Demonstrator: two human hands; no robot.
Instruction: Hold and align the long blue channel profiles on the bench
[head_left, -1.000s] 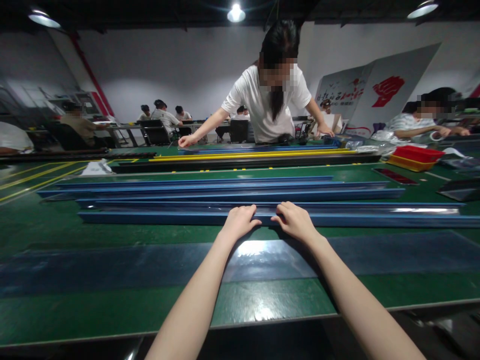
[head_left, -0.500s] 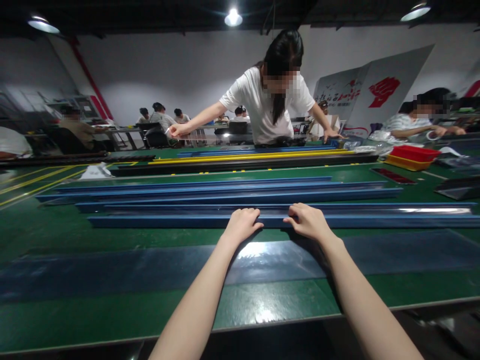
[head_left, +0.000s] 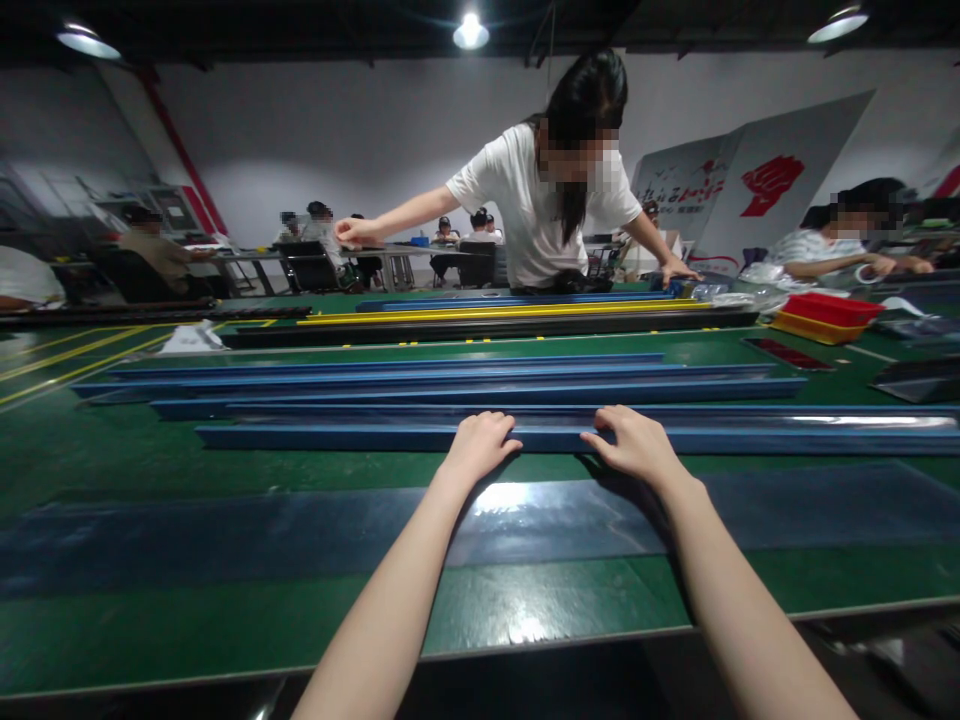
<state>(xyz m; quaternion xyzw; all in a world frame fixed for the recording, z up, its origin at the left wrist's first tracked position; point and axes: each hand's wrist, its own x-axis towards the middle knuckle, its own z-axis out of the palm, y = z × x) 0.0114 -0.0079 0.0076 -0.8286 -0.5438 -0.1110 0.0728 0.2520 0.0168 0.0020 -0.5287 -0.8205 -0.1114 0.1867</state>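
Both hands are on the nearest long blue channel profile [head_left: 315, 437], which lies lengthwise across the green table. My left hand [head_left: 484, 440] is closed over its near wall, thumb on the front face and fingertips hidden inside the channel. To the right, my right hand [head_left: 634, 442] grips the same wall in a like way, its fingers curled over the edge. A strip of clear film shows inside the channel towards the right end. Between the profile and me a wide transparent plastic strip [head_left: 337, 535] lies flat under my forearms.
Several more blue profiles [head_left: 480, 390] lie just beyond. Farther back are yellow and black profiles [head_left: 495, 322], and a co-worker [head_left: 547, 200] leans over them with arms spread. A red bin [head_left: 829, 312] and a dark phone-like slab [head_left: 787, 353] are at right.
The held profile has slid a little to the right, its left end shifting too. My right hand has moved slightly right. The co-worker has shifted right and raised the outstretched hand on the left.
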